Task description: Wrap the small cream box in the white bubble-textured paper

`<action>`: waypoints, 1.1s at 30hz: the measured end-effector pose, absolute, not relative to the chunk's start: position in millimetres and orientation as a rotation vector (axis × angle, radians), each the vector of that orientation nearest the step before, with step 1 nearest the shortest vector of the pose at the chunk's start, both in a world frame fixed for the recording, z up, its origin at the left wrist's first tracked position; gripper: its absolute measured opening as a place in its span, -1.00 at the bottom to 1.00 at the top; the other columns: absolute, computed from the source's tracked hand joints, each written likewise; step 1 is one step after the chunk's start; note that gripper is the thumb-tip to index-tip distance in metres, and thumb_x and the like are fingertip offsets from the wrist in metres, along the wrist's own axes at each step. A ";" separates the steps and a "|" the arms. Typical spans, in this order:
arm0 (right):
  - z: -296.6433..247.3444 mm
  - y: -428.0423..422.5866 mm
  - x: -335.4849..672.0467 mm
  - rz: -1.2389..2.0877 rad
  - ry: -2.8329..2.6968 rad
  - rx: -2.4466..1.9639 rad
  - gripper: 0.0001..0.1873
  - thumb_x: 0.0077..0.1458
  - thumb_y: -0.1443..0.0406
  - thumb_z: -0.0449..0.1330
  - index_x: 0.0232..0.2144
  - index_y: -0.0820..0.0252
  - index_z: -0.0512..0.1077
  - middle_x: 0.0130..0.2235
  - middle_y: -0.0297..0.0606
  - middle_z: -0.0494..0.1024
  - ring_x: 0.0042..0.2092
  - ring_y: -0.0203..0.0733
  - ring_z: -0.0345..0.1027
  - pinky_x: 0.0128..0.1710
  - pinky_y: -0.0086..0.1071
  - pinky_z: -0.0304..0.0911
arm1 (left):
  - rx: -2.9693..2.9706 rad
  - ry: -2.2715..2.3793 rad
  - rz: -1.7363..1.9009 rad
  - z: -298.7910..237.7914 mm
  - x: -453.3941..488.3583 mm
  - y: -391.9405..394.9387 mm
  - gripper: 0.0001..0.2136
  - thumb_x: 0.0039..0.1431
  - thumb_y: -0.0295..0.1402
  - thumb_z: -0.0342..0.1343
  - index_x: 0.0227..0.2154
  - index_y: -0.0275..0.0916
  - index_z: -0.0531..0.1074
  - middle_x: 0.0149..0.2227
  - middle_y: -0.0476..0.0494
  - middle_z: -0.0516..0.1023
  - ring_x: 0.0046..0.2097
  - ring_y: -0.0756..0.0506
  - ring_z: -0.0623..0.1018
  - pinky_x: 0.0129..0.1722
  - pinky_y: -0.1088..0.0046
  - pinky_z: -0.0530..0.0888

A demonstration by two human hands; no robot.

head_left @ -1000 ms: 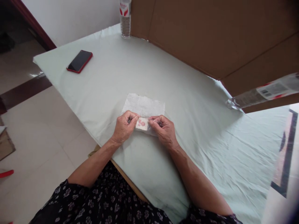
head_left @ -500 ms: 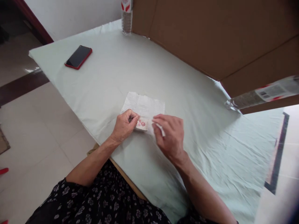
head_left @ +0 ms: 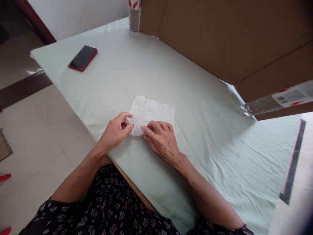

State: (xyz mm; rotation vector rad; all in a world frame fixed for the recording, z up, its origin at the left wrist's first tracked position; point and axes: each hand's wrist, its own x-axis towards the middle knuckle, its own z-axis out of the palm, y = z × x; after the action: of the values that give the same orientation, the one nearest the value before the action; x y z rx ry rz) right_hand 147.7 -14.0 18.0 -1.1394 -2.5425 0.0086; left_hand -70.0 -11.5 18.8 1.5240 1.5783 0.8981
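Note:
A white, slightly crinkled sheet of thin paper [head_left: 156,109] lies on the table, its near-left part lumpy under my fingers. At its left edge is my left hand [head_left: 117,130], thumb and forefinger apart, the thumb tip touching the sheet. My right hand [head_left: 161,138] rests over the near edge of the sheet, forefinger bent on top and thumb below at the edge, gripping it. What lies under the lumpy part is hidden.
A phone in a red case [head_left: 83,58] lies at the far left of the pale green tablecloth [head_left: 110,81]. A large cardboard panel [head_left: 207,39] stands at the back right, with an upright plastic bottle [head_left: 134,21] and another plastic bottle [head_left: 276,100] beside it.
The small packet with red print is out of sight, and white paper shows where it was. My left hand has moved left and opened; my right hand has come left onto the paper.

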 end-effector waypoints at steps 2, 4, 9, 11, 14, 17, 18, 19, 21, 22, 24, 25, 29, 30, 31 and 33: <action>18.0 -13.2 145.0 -0.021 -2.559 -1.156 -0.78 0.33 0.33 0.11 -0.01 0.04 0.44 -0.09 -0.21 0.57 -0.06 -0.07 0.30 -0.05 -0.18 0.08 | 1.565 1.596 0.865 17.1 -72.4 -10.2 -0.73 0.15 -0.29 0.10 -0.10 -0.20 0.49 -0.53 0.09 0.42 -0.51 0.00 0.37 -0.46 0.46 0.31; 18.5 -12.2 142.9 -0.058 -2.578 -1.164 -0.81 0.33 0.33 0.11 -0.05 0.05 0.45 -0.09 -0.20 0.56 -0.07 -0.07 0.28 -0.06 -0.17 0.06 | 1.629 1.643 0.800 14.7 -71.8 -7.6 -0.75 0.14 -0.30 0.09 -0.12 -0.18 0.50 -0.56 0.10 0.40 -0.54 -0.01 0.34 -0.48 0.45 0.28; 20.4 -9.8 142.0 -0.145 -2.632 -1.133 -0.84 0.33 0.33 0.11 -0.11 0.07 0.47 -0.11 -0.22 0.56 -0.09 -0.06 0.25 -0.06 -0.16 0.03 | 1.751 1.907 0.682 13.2 -69.5 -6.6 -0.69 0.11 -0.23 0.20 -0.09 -0.21 0.52 -0.35 -0.09 0.57 -0.41 -0.10 0.48 -0.33 0.37 0.40; 20.1 -9.0 142.4 -0.149 -2.642 -1.129 -0.84 0.32 0.33 0.11 -0.11 0.07 0.47 -0.11 -0.22 0.55 -0.09 -0.06 0.25 -0.06 -0.16 0.02 | 1.738 1.973 0.667 14.7 -70.8 -10.0 -0.64 0.11 -0.16 0.23 -0.07 -0.23 0.52 -0.28 -0.16 0.60 -0.36 -0.14 0.52 -0.26 0.32 0.43; 19.3 -8.0 142.5 -0.141 -2.652 -1.127 -0.84 0.32 0.34 0.12 -0.12 0.06 0.47 -0.11 -0.21 0.55 -0.09 -0.06 0.24 -0.05 -0.15 0.01 | 1.683 1.970 0.659 16.4 -73.7 -14.7 -0.61 0.09 -0.11 0.25 -0.09 -0.23 0.54 -0.41 -0.10 0.58 -0.40 -0.15 0.52 -0.30 0.33 0.42; 19.8 -7.2 141.3 -0.155 -2.657 -1.119 -0.85 0.31 0.33 0.12 -0.14 0.07 0.48 -0.12 -0.19 0.54 -0.10 -0.05 0.23 -0.05 -0.14 0.00 | 1.570 1.915 0.708 14.6 -74.4 -14.9 -0.61 0.04 -0.12 0.28 -0.11 -0.23 0.55 -0.50 -0.04 0.56 -0.45 -0.13 0.51 -0.39 0.36 0.40; 20.4 -7.0 140.7 -0.163 -2.658 -1.115 -0.85 0.31 0.32 0.11 -0.15 0.08 0.48 -0.12 -0.19 0.54 -0.10 -0.04 0.22 -0.05 -0.13 0.00 | 1.515 1.880 0.737 13.3 -73.7 -14.0 -0.60 0.03 -0.13 0.29 -0.10 -0.24 0.54 -0.51 -0.03 0.56 -0.47 -0.12 0.51 -0.43 0.38 0.40; 21.1 -6.8 140.1 -0.170 -2.660 -1.113 -0.85 0.31 0.32 0.11 -0.15 0.08 0.48 -0.13 -0.18 0.54 -0.11 -0.04 0.22 -0.06 -0.13 0.00 | 1.451 1.836 0.775 12.0 -72.5 -13.0 -0.58 0.03 -0.14 0.29 -0.07 -0.25 0.53 -0.52 -0.01 0.56 -0.49 -0.10 0.50 -0.46 0.39 0.39; 22.7 -6.3 138.5 -0.188 -2.669 -1.110 -0.85 0.31 0.32 0.11 -0.18 0.08 0.48 -0.14 -0.18 0.54 -0.13 -0.04 0.21 -0.07 -0.13 0.00 | 1.310 1.735 0.863 10.0 -68.4 -11.3 -0.55 0.02 -0.18 0.28 -0.02 -0.26 0.51 -0.54 0.03 0.54 -0.55 -0.06 0.46 -0.55 0.42 0.38; 23.4 -6.0 137.7 -0.200 -2.676 -1.110 -0.86 0.30 0.32 0.11 -0.19 0.08 0.48 -0.16 -0.18 0.53 -0.14 -0.04 0.21 -0.07 -0.12 -0.01 | 1.241 1.692 0.901 9.8 -65.6 -10.8 -0.56 0.02 -0.21 0.27 -0.02 -0.26 0.51 -0.55 0.05 0.52 -0.59 -0.03 0.43 -0.58 0.44 0.37; 24.8 -5.2 135.8 -0.228 -2.694 -1.108 -0.88 0.28 0.32 0.12 -0.24 0.09 0.48 -0.18 -0.17 0.53 -0.16 -0.03 0.20 -0.08 -0.12 -0.01 | 1.125 1.631 0.943 11.7 -58.8 -10.5 -0.62 0.01 -0.26 0.25 -0.09 -0.27 0.54 -0.55 0.06 0.51 -0.62 0.01 0.39 -0.63 0.46 0.36; 25.4 -4.8 134.9 -0.240 -2.703 -1.109 -0.89 0.27 0.32 0.13 -0.27 0.09 0.47 -0.19 -0.17 0.52 -0.17 -0.03 0.21 -0.09 -0.12 -0.01 | 1.082 1.612 0.950 13.6 -54.9 -10.6 -0.67 0.00 -0.28 0.23 -0.14 -0.27 0.56 -0.55 0.05 0.51 -0.62 0.01 0.39 -0.63 0.47 0.37; 29.1 -4.4 133.1 -0.243 -2.728 -1.125 -0.90 0.25 0.35 0.13 -0.29 0.11 0.45 -0.18 -0.14 0.55 -0.17 -0.01 0.24 -0.08 -0.11 0.00 | 0.989 1.550 0.969 23.6 -39.5 -10.0 -0.80 -0.01 -0.34 0.19 -0.30 -0.27 0.58 -0.51 0.00 0.53 -0.54 0.00 0.44 -0.61 0.51 0.41; 30.6 -4.9 133.3 -0.223 -2.729 -1.131 -0.90 0.24 0.36 0.13 -0.25 0.12 0.45 -0.18 -0.14 0.55 -0.17 0.00 0.25 -0.08 -0.11 0.00 | 0.983 1.533 0.974 25.7 -36.3 -9.5 -0.81 -0.02 -0.35 0.19 -0.31 -0.27 0.57 -0.52 0.01 0.52 -0.54 0.01 0.43 -0.60 0.51 0.41; 32.1 -5.7 133.9 -0.190 -2.728 -1.136 -0.88 0.23 0.36 0.13 -0.20 0.15 0.45 -0.16 -0.13 0.56 -0.15 0.01 0.27 -0.06 -0.10 0.00 | 0.982 1.514 0.977 27.2 -33.4 -9.0 -0.82 -0.02 -0.35 0.19 -0.32 -0.27 0.57 -0.53 0.01 0.50 -0.54 0.02 0.42 -0.60 0.52 0.41; 35.2 -8.0 136.0 -0.098 -2.711 -1.144 -0.76 0.20 0.34 0.15 -0.07 0.21 0.42 -0.12 -0.10 0.58 -0.12 0.04 0.30 -0.03 -0.09 0.01 | 0.988 1.476 0.976 29.0 -28.7 -8.1 -0.82 -0.02 -0.34 0.19 -0.32 -0.26 0.55 -0.54 0.02 0.49 -0.54 0.02 0.41 -0.58 0.52 0.42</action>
State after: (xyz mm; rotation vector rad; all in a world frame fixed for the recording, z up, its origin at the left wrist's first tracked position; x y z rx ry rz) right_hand 136.0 -8.0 35.2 -1.1436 -2.7112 -0.0981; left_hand -28.7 -8.1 29.0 0.9881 1.4757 0.9763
